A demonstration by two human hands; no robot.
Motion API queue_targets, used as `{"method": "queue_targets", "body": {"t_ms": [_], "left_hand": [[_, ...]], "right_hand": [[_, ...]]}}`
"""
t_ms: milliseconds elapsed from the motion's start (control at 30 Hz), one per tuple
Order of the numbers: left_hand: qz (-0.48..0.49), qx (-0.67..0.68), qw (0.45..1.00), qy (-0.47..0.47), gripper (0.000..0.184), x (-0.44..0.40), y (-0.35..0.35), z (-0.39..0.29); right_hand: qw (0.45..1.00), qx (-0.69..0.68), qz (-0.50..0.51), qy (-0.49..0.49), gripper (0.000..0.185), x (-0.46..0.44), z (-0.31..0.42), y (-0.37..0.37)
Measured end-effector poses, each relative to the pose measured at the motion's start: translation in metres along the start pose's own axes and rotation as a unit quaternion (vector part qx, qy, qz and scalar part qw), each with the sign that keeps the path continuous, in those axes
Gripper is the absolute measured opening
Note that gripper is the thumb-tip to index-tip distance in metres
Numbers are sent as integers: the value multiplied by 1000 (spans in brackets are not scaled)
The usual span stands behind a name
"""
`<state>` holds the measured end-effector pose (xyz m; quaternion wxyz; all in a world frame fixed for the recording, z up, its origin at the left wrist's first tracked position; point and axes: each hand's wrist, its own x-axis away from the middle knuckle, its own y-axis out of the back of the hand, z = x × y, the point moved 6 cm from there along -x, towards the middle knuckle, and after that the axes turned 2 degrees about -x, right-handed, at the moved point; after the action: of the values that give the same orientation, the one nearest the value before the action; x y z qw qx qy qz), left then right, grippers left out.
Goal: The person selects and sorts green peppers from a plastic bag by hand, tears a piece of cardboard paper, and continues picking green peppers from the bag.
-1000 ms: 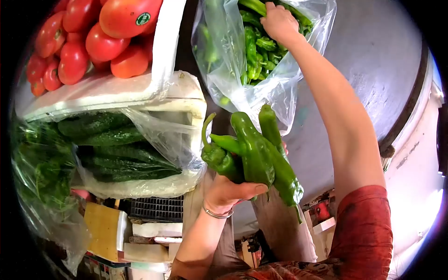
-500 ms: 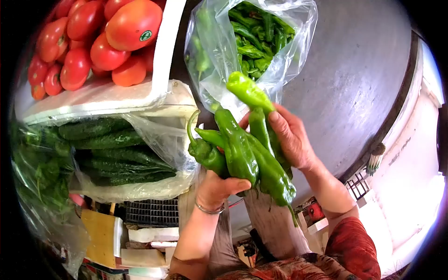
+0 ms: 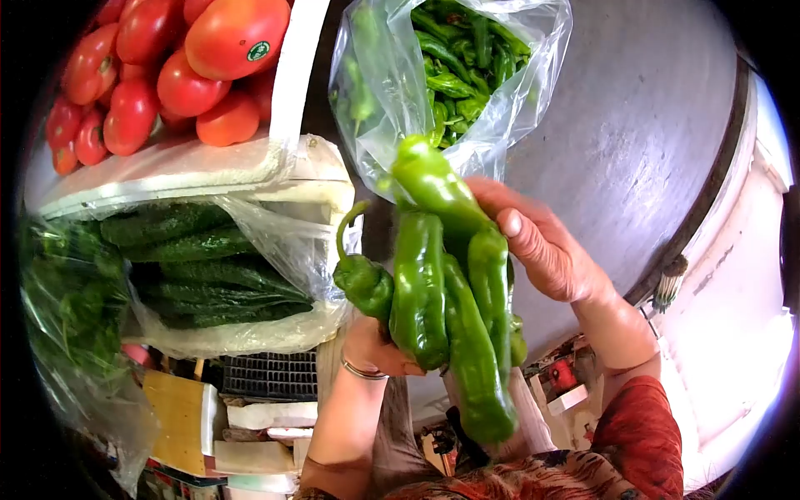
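A thin silver-coloured metal bangle (image 3: pixel 364 373) rings the wrist of the left hand (image 3: pixel 377 343). A short red fabric sleeve (image 3: pixel 642 433) shows at four o'clock, dark-and-red patterned top (image 3: pixel 533 481) at five, pale greyish trousers (image 3: pixel 397 433) at six.

Support: one broad, smooth grey surface (image 3: pixel 633 125), worn and faintly marked, bounded at right by a dark border strip (image 3: pixel 708 221); whether floor or tabletop cannot be told. Resting on it: one clear plastic bag (image 3: pixel 533 96), mouth open, crumpled, containing long green peppers (image 3: pixel 467 67). Beside it, at left: white foam box (image 3: pixel 295 83) of red tomatoes (image 3: pixel 179 75); second foam box (image 3: pixel 321 192), bearing film-covered cucumbers (image 3: pixel 217 287). Base beneath both boxes: hidden.
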<state>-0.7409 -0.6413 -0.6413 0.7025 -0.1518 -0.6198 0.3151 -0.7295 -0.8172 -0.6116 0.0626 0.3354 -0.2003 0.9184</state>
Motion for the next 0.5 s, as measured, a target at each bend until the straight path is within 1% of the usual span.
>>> {"method": "queue_targets", "body": {"t_ms": [33, 67, 100, 133, 200, 233, 300, 333, 367, 433, 467, 500], "left_hand": [[0, 37, 999, 0, 77, -2, -5, 2], [0, 73, 997, 1, 63, -4, -10, 2], [-1, 109, 994, 2, 52, -7, -14, 2], [-9, 111, 994, 5, 59, -6, -19, -1], [-14, 25, 1000, 2, 73, 3, -36, -14], [-13, -17, 1000, 1, 81, 8, -39, -18], [51, -111, 988, -91, 118, 18, -33, -24], [93, -149, 978, -113, 111, 15, -27, -25], [134, -184, 964, -139, 104, 13, -23, -27], [92, -177, 974, -110, 77, 13, -13, -21], [70, -172, 978, -96, 64, 14, -10, -18], [173, -146, 973, -51, 91, 11, -19, -23]], "right_hand": [[998, 43, 17, 33, 59, -6, 7, 3], [998, 42, 17, 33, 59, -4, 13, -4], [999, -48, 12, 13, 59, -2, 18, -17], [997, -79, 4, 6, 62, -1, 15, -20], [990, -141, -11, -5, 67, 0, 11, -26], [997, -54, -34, 42, 72, 1, 11, -22], [988, 109, -49, 96, 86, 5, 12, -21], [986, 133, -38, 96, 94, 8, 12, -22], [989, 121, -15, 79, 102, 9, 10, -24], [999, -1, 38, 14, 116, 10, 9, -28], [996, -30, 84, 1, 102, 9, 11, -26], [994, -42, 99, 18, 89, 3, 13, -17]]}}
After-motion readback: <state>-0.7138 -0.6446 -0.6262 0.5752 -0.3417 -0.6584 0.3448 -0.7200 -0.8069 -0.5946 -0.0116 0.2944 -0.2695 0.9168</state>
